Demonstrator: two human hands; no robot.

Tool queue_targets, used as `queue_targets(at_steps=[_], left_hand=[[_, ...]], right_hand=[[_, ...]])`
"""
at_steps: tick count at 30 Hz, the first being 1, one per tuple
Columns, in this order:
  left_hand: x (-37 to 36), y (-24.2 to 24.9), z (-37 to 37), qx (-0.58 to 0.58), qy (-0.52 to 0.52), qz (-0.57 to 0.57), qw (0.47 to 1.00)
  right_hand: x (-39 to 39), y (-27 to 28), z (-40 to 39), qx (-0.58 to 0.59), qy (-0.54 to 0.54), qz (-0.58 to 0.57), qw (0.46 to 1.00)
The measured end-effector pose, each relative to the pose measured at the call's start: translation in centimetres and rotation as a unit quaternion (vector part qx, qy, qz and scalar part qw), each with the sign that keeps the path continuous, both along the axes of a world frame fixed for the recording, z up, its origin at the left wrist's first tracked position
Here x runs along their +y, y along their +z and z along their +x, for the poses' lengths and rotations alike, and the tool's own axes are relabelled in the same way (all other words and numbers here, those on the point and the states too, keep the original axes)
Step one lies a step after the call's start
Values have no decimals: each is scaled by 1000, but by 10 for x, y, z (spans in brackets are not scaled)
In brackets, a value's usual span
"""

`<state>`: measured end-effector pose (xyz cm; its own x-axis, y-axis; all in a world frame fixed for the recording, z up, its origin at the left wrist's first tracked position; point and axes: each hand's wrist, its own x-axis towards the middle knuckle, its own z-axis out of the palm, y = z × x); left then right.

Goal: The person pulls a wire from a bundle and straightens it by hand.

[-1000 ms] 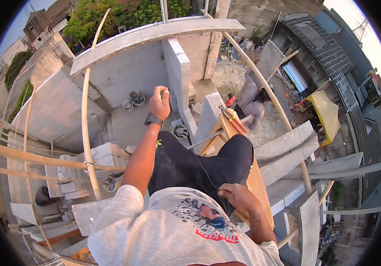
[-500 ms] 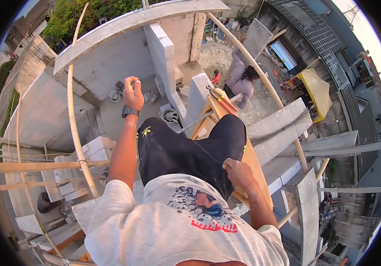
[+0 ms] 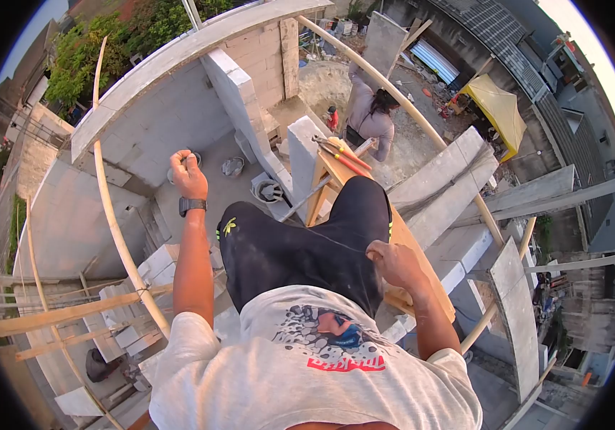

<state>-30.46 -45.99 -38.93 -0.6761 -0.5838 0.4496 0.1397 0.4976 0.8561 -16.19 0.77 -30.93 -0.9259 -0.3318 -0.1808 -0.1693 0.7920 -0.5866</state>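
Out in front at upper left, my left hand (image 3: 190,178) is raised with its fingers curled closed; what they pinch, if anything, is too small to make out. My right hand (image 3: 397,265) is closed beside my right thigh, thumb and forefinger pressed together on a thin, wire-like strand that is very faint now. Beyond my right knee, a pair of pincers (image 3: 349,158) with red-orange and yellow handles lies on the wooden plank (image 3: 428,283). The plank runs back under my right side. Black trousers (image 3: 296,247) cover my bent legs.
I am high above a building site. A co-worker (image 3: 373,118) bends over on the ground ahead. Buckets (image 3: 268,190) stand below between block walls (image 3: 232,82). Bamboo poles (image 3: 117,215) rise at left; concrete slabs (image 3: 443,179) lie at right.
My left hand has moved left and slightly down in view, still closed. My right hand has shifted slightly right and up. The thin strand shows less clearly. The surroundings have shifted with the camera.
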Motion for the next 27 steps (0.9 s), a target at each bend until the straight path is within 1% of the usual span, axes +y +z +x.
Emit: queue_targets(at_steps=[1, 2, 3, 4, 5, 6, 7, 8, 9, 10, 11, 12, 13, 14, 15, 16, 17, 18, 19, 20, 21, 22, 24, 25, 26, 27], left_hand=[[-3, 4, -4, 21, 31, 14, 999], [-6, 7, -7, 22, 23, 14, 999], [-8, 10, -10, 32, 46, 7, 998], [-9, 11, -11, 42, 68, -1, 997], [-8, 12, -11, 41, 58, -3, 997], [-7, 12, -9, 2, 58, 3, 998], [-7, 12, -8, -35, 58, 7, 998], [-8, 2, -11, -18, 37, -16, 999], [-5, -6, -13, -16, 31, -17, 999], [-3, -11, -14, -11, 15, -24, 1000], [-3, -15, -16, -6, 1, -31, 1000], [4, -12, -15, 4, 0, -19, 1000], [3, -9, -16, 6, 0, -19, 1000], [2, -7, -17, -4, 10, 3, 1000], [0, -8, -17, -15, 20, 25, 999], [-4, -13, -19, -16, 19, 25, 999], [-9, -20, -23, -7, 15, 23, 1000], [-12, -27, -27, 3, 12, 21, 1000], [-12, -32, -28, 2, 13, 20, 1000], [-12, -38, -28, -17, 10, 6, 1000], [-10, -41, -26, -37, 8, -7, 999], [-3, -39, -22, -38, 9, -7, 999], [12, -38, -17, -71, 16, -52, 996], [12, -41, -20, -70, 14, -53, 996], [13, -46, -22, -43, 11, -46, 998], [11, -51, -25, -16, 10, -37, 999]], right_hand=[[-1, 6, 5, -134, 132, -45, 981], [-1, 14, 7, -133, 124, -47, 982], [-2, 23, 10, -210, 202, -203, 935], [-2, 29, 13, -277, 273, -353, 851], [10, 32, 12, -359, 166, -474, 787], [18, 34, 5, -364, 68, -562, 740], [25, 36, -2, -349, -19, -645, 680], [28, 37, -12, -267, -90, -699, 657], [27, 35, -19, -261, -93, -702, 656], [22, 29, -26, -46, -191, -422, 885], [19, 23, -29, 173, -255, -62, 949], [19, 17, -25, 175, -257, -63, 948], [19, 10, -17, 118, -184, 36, 975], [21, 6, -10, 58, -107, 135, 983], [24, 3, -4, 57, -107, 134, 984], [28, 2, 2, -56, 52, -19, 997], [30, 2, 4, -165, 208, -172, 949], [30, 14, 4, -164, 208, -172, 949], [29, 35, 5, -257, 162, -288, 908], [29, 48, 3, -343, 111, -396, 845], [34, 42, -3, -344, 112, -396, 844], [42, 35, -11, -288, -22, -515, 807], [44, 25, -21, -219, -156, -618, 739], [38, 23, -25, -39, -230, -320, 918], [35, 22, -28, 147, -269, 30, 951], [40, 10, -24, 149, -268, 30, 951]])
